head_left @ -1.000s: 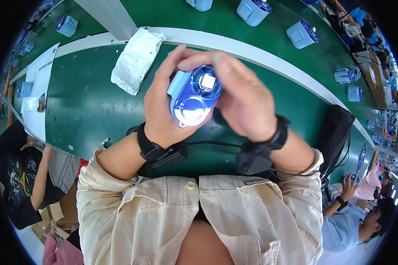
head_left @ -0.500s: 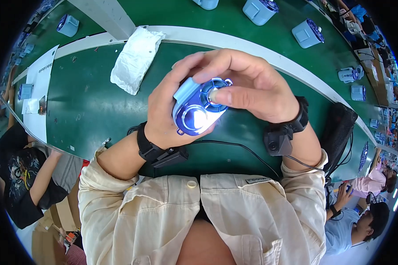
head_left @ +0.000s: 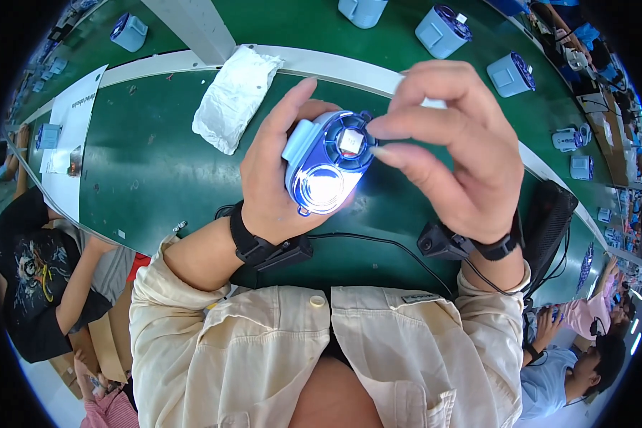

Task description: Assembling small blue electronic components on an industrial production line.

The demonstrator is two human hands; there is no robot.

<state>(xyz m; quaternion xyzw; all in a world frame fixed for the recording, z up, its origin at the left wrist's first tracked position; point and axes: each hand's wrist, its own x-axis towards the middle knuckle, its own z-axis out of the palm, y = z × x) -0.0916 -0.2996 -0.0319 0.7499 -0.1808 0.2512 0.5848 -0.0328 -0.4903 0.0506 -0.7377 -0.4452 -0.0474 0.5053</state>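
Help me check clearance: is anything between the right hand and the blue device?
Nothing visible: the right hand is at or just off the right edge of the blue device, which the left hand holds.

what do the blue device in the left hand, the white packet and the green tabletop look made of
Blue device: probably hard moulded plastic; the dark face looks glossy with bright reflections, the light-blue side part duller.
White packet: thin, matte, crinkled sheet; paper or plastic film, the creases fit either.
Green tabletop: smooth, slightly shiny, perhaps rubber mat or laminate.
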